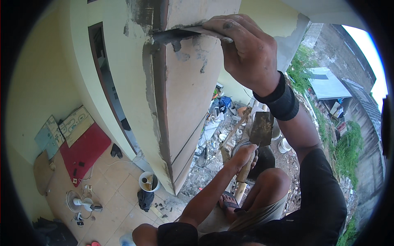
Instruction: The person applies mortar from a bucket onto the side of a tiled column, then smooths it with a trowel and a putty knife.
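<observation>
High on the edge of a wall corner, my right hand grips a thin, flat scraper. Its dark blade lies against the corner, where grey wet-looking filler is smeared. Lower down, my left hand is closed round the wooden handle of a trowel. That trowel's broad, dark, squarish blade points up, away from the wall. A grey strip of plaster runs down the corner beside the pinkish side face.
My bent knee and sandalled foot are below, high above the ground. Rubble lies outside. Indoors are a white bucket, a fan and a red mat on tiles.
</observation>
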The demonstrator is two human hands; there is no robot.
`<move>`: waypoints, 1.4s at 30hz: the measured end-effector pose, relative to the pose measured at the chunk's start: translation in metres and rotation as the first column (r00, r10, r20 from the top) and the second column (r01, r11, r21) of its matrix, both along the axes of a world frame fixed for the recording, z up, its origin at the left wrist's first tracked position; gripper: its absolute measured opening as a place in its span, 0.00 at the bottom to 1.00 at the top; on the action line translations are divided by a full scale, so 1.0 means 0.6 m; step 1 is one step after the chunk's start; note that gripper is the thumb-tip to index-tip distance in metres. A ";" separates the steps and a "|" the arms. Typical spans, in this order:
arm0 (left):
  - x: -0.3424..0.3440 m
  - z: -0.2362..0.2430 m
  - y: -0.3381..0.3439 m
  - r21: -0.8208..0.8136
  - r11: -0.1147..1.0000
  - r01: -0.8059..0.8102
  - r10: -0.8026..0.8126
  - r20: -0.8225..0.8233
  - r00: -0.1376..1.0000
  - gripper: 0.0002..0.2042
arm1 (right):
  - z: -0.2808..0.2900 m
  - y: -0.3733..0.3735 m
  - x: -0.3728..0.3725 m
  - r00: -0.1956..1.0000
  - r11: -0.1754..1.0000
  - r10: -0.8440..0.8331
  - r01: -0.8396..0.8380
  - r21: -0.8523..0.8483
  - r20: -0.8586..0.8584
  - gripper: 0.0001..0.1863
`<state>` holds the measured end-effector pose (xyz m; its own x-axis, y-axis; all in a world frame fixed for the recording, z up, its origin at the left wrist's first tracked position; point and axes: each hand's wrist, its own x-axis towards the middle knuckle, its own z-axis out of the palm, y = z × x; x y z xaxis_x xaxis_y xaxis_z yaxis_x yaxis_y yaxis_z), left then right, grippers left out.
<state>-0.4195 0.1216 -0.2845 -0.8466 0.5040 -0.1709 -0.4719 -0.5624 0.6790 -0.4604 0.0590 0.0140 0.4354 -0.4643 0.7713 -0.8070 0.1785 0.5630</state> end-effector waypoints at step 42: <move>-0.005 0.000 -0.001 0.037 0.999 -0.005 0.008 -0.071 0.997 0.16 | -0.017 0.026 0.076 0.994 0.990 -0.006 -0.009 0.143 0.109 0.21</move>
